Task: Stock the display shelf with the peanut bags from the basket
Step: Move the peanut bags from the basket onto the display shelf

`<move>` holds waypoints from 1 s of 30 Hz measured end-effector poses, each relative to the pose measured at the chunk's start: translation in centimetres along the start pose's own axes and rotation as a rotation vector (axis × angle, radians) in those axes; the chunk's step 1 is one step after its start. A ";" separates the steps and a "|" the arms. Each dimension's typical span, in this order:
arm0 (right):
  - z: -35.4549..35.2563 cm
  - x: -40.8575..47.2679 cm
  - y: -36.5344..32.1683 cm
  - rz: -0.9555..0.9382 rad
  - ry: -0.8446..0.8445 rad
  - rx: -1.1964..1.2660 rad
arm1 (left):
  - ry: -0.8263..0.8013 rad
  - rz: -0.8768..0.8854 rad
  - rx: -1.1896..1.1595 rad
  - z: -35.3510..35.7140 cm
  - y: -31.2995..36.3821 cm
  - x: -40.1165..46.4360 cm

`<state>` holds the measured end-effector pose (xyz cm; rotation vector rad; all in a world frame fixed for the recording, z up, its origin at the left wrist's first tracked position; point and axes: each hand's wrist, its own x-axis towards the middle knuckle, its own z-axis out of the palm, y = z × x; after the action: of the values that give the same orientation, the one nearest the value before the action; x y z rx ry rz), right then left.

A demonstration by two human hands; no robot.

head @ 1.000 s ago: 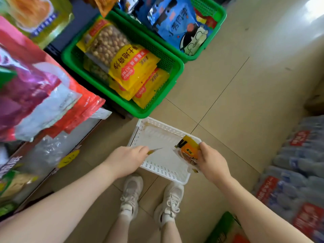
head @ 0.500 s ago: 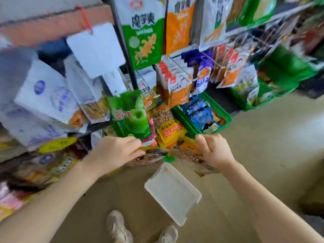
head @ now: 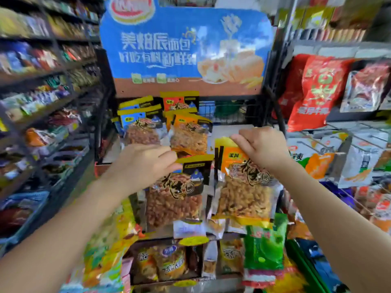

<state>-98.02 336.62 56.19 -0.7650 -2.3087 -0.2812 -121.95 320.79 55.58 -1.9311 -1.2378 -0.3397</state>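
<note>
From the head camera I have both arms reaching forward and up toward the display shelf (head: pixel 230 132), each hand carrying one peanut bag by its top seal. My left hand (head: pixel 141 163) is pinched shut on the header of the black-topped peanut bag (head: pixel 177 193), thumb and fingers (head: pixel 167 153) clamped over its upper left corner, wrist turned slightly inward. My right hand (head: pixel 262 146) grips the orange-topped peanut bag (head: pixel 245 187) the same way, knuckles up, at the upper right of its header. Both bags hang upright, side by side and nearly touching, in front of the shelf's front edge, not yet resting on it.

Behind them, at the left and middle of the shelf, blue-topped bags (head: pixel 139 127) and orange-topped bags on the shelf (head: pixel 188 134) already stand in rows; the right end by the wire back (head: pixel 232 111) looks open. The basket is out of sight.

I judge these bags to be light but floppy: soft film, loose nuts that shift, a glossy surface that may slip. The flat sealed header is the firmest place to hold, and the bags will likely need leaning against the rows behind them to stay upright.
</note>
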 end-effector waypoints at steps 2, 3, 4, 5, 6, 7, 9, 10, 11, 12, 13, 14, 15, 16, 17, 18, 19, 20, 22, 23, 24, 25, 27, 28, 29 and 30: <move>0.7 4.0 -1.6 0.039 0.046 -0.012 | 0.049 -0.065 0.064 -0.9 -4.3 -0.9; 0.9 5.9 -2.3 0.077 0.076 -0.016 | 0.073 -0.091 0.074 -1.1 -6.4 -1.1; 1.1 7.7 -2.8 0.117 0.112 -0.015 | 0.093 -0.113 0.075 -1.1 -8.4 -1.2; 1.3 9.3 -3.4 0.146 0.146 -0.017 | 0.111 -0.139 0.077 -1.0 -10.3 -1.1; 1.5 10.9 -3.7 0.161 0.167 -0.029 | 0.126 -0.169 0.083 -0.7 -12.0 -0.8; 1.9 12.3 -3.9 0.159 0.170 -0.051 | 0.138 -0.200 0.093 -0.2 -13.6 -0.4; 3.0 14.8 -3.9 0.151 0.127 -0.082 | 0.147 -0.240 0.124 1.4 -16.0 0.4; 3.6 15.9 -3.7 0.152 0.101 -0.085 | 0.145 -0.245 0.141 2.5 -17.0 0.8; 4.1 16.9 -3.5 0.149 0.087 -0.093 | 0.135 -0.247 0.160 3.7 -17.9 1.3; 4.7 18.0 -3.2 0.140 0.085 -0.105 | 0.116 -0.246 0.180 5.0 -18.7 1.8; 5.2 19.1 -2.9 0.128 0.085 -0.117 | 0.092 -0.240 0.194 6.3 -19.2 2.3; 6.0 20.1 -2.5 0.112 0.072 -0.127 | 0.061 -0.232 0.201 7.5 -19.7 2.8; 7.0 21.1 -2.0 0.102 0.046 -0.138 | 0.030 -0.224 0.218 8.7 -20.0 3.3; 8.0 21.9 -1.5 0.104 0.022 -0.148 | -0.008 -0.228 0.249 9.8 -20.2 3.6; 9.2 22.7 -0.8 0.106 0.011 -0.158 | -0.047 -0.240 0.282 11.0 -20.4 3.7; 10.5 23.4 0.0 0.100 0.005 -0.168 | -0.087 -0.260 0.301 12.1 -20.3 3.7; 11.9 23.9 0.8 0.102 -0.014 -0.171 | -0.118 -0.274 0.307 13.4 -20.3 3.7; 13.2 24.2 1.6 0.117 -0.043 -0.162 | -0.148 -0.285 0.301 14.6 -20.1 3.6; 15.6 24.3 3.0 0.149 -0.134 -0.150 | -0.216 -0.313 0.272 16.6 -19.6 3.5; 16.8 24.0 3.7 0.137 -0.189 -0.161 | -0.240 -0.330 0.255 17.5 -19.4 3.6; 17.9 23.7 4.3 0.125 -0.244 -0.181 | -0.259 -0.354 0.239 18.1 -19.2 3.8; 19.0 23.2 4.9 0.124 -0.298 -0.202 | -0.262 -0.367 0.227 18.7 -19.2 4.1; 20.8 21.7 6.0 0.150 -0.394 -0.223 | -0.275 -0.391 0.199 19.2 -19.2 4.6; 21.5 21.0 6.4 0.173 -0.424 -0.211 | -0.288 -0.399 0.194 19.3 -19.2 4.9; 22.0 20.5 6.6 0.202 -0.442 -0.198 | -0.290 -0.394 0.197 19.6 -19.3 5.0; 22.1 20.2 6.8 0.222 -0.451 -0.191 | -0.302 -0.397 0.197 19.7 -19.4 5.1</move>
<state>-118.00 359.78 53.11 -1.2805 -2.6042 -0.2497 -139.71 342.58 55.16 -1.6010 -1.7890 -0.1190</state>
